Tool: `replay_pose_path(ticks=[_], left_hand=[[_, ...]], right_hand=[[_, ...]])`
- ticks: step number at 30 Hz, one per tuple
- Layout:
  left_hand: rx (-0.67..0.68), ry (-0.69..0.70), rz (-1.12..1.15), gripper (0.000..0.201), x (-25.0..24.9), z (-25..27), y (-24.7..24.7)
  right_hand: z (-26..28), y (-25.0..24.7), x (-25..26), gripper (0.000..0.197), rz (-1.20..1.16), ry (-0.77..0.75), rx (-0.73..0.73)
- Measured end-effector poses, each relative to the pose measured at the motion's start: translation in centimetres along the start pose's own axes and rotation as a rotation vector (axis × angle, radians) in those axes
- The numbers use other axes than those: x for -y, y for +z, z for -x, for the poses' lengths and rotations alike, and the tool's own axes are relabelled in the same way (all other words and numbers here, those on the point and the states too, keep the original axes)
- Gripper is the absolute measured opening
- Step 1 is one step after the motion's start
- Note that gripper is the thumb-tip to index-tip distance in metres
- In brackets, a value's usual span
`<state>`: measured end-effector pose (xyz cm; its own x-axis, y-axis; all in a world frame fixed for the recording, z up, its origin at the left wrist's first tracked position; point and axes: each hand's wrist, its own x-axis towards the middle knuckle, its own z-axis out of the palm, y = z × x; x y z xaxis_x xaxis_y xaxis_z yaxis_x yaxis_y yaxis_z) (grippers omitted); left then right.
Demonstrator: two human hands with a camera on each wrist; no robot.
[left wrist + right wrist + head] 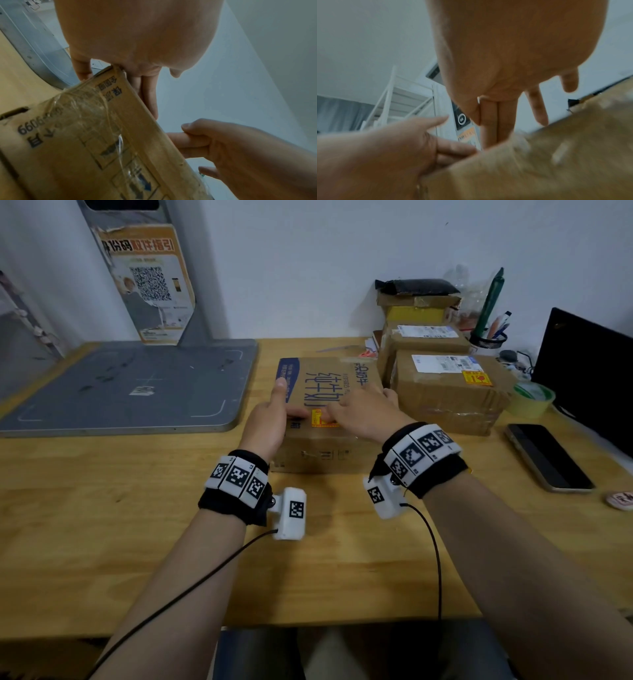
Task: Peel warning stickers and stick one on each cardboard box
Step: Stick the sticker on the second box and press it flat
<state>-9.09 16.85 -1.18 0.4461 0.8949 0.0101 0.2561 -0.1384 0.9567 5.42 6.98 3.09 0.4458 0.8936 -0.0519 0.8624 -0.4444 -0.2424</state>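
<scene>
Both hands on milk carton (329, 405) top, near edge: left hand (270, 419) and right hand (363, 412), fingers extended flat, press warning sticker (322, 419) down, presumably seating adhesive; beyond carton, second box (448, 392) already stickered.

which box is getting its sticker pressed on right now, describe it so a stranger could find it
On the wooden desk, look just right of the grey metal plate. There lies a flat cardboard box with large Chinese characters and a blue stripe, nearest the person. Unlike the taped parcels stacked behind it to the right, both hands, left and right, rest on its top, at a yellow sticker.
</scene>
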Motion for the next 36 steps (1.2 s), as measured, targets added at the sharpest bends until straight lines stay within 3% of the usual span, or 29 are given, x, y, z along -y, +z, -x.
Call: replay_pose_path(ticks=[4, 8, 17, 29, 34, 36], left_hand=[[-0.014, 0.004, -0.018, 0.084, -0.1, -0.2, 0.3], [-0.033, 0.012, -0.081, 0.082, -0.3, -0.1, 0.5], [-0.045, 0.0, -0.154, 0.074, -0.1, -0.1, 0.7], [-0.025, 0.001, -0.17, 0.063, -0.9, 1.4, 0.7], [-0.04, 0.048, -0.154, 0.039, -1.9, 2.3, 0.4], [-0.075, 0.051, -0.178, 0.029, -2.0, 2.4, 0.2]], right_hand=[[0.3, -0.5, 0.0, 0.039, 0.035, 0.047, -0.005], [0.5, -0.6, -0.2, 0.045, 0.083, 0.079, 0.002], [1.5, -0.8, -1.0, 0.038, 0.063, 0.032, -0.041], [2.6, -0.4, -0.6, 0.045, -0.016, -0.009, -0.018], [4.2, -1.5, -1.2, 0.034, -0.25, -0.097, -0.022], [4.7, -1.9, -2.0, 0.025, -0.262, -0.038, -0.038]])
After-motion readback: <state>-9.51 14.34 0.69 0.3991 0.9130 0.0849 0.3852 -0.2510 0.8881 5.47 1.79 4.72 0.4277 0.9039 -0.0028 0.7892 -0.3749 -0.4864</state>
